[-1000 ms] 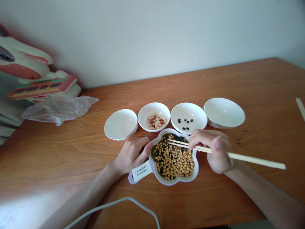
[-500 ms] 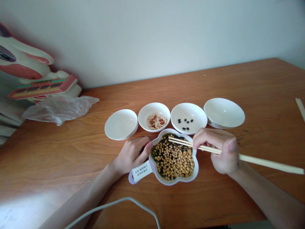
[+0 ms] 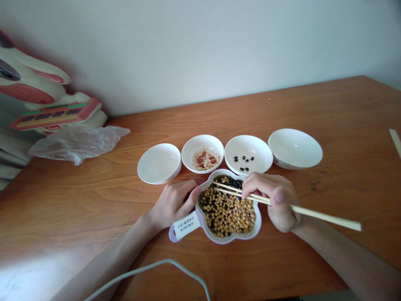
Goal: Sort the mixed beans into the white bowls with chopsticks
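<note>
My left hand (image 3: 175, 202) grips the left rim of a flower-shaped scoop (image 3: 257, 228) with a labelled handle (image 3: 187, 225). Mixed yellow soybeans (image 3: 239, 215), black beans (image 3: 233, 182) and small green beans fill the scoop. A pair of wooden chopsticks (image 3: 319, 215) is held in my right hand (image 3: 272, 200); their tips are slightly apart over the upper left of the beans. Nothing distinct shows between the tips. Behind the scoop, one white bowl (image 3: 249, 144) contains several black beans, and another bowl (image 3: 203, 141) holds pale seeds and reddish peanuts.
Two more white bowls, the left bowl (image 3: 159, 163) and the right bowl (image 3: 296, 146), end the row. A clear plastic bag (image 3: 81, 144) lies by a cartoon animal figure (image 3: 59, 100). A pale cable (image 3: 169, 261) curves in front; a light stick (image 3: 395, 142) lies at the right edge.
My right hand has moved left and slightly down, carrying the chopsticks farther over the scoop. Their tips have spread a little. My left hand and the scoop stay put.
</note>
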Demonstrator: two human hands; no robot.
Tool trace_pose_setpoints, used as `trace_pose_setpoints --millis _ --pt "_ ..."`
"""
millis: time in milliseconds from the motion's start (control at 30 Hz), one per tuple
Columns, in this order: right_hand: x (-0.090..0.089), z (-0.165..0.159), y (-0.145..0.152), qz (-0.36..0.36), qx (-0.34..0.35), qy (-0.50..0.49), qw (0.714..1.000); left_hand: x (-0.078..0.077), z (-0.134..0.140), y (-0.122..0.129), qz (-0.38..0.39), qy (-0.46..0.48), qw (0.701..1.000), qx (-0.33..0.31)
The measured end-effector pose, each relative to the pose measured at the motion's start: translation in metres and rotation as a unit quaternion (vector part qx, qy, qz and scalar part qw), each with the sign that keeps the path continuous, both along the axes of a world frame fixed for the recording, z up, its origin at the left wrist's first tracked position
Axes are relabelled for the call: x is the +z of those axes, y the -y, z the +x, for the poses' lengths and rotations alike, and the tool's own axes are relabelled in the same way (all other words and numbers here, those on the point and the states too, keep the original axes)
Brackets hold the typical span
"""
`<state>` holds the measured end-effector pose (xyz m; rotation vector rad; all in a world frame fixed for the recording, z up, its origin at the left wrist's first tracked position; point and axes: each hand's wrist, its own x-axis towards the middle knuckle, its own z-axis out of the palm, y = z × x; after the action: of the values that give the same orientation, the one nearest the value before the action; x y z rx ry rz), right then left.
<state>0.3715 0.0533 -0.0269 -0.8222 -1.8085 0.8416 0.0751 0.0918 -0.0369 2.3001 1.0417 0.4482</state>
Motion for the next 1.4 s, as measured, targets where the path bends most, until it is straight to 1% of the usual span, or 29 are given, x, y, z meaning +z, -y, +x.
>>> trace_pose_setpoints --millis 267,467,667,800,967,1100,1400 --pt "0.0016 -0.001 -0.0004 0.002 0.025 0.017 1.0 0.0002 0.0014 -0.0001 0.001 -0.001 1.0 0.001" --pt "0.0025 0.0019 -0.0005 0.004 -0.003 0.007 1.0 -0.0011 0.0001 0.0001 -0.003 -0.001 1.0 0.001" --pt "0.0015 0.004 -0.0003 -0.007 -0.005 0.023 1.0 -0.0016 -0.0002 0.0004 -0.004 -0.004 1.0 0.002" --pt "0.0 0.0048 -0.0002 -0.008 -0.017 0.016 1.0 -0.0013 -0.0002 0.0004 -0.002 -0.001 1.0 -0.001" --pt "0.0038 0.0054 -0.0004 -0.01 -0.039 0.008 0.999 -0.0018 -0.0009 0.0001 0.001 -0.001 1.0 -0.003" --pt "0.006 0.0059 -0.0001 -0.011 -0.043 0.017 0.999 -0.0017 -0.0009 0.0 0.0 -0.003 1.0 -0.001" --pt "0.0004 0.0052 -0.0015 0.0 -0.025 0.002 1.0 -0.0016 -0.0011 0.0005 -0.004 -0.005 1.0 0.0"
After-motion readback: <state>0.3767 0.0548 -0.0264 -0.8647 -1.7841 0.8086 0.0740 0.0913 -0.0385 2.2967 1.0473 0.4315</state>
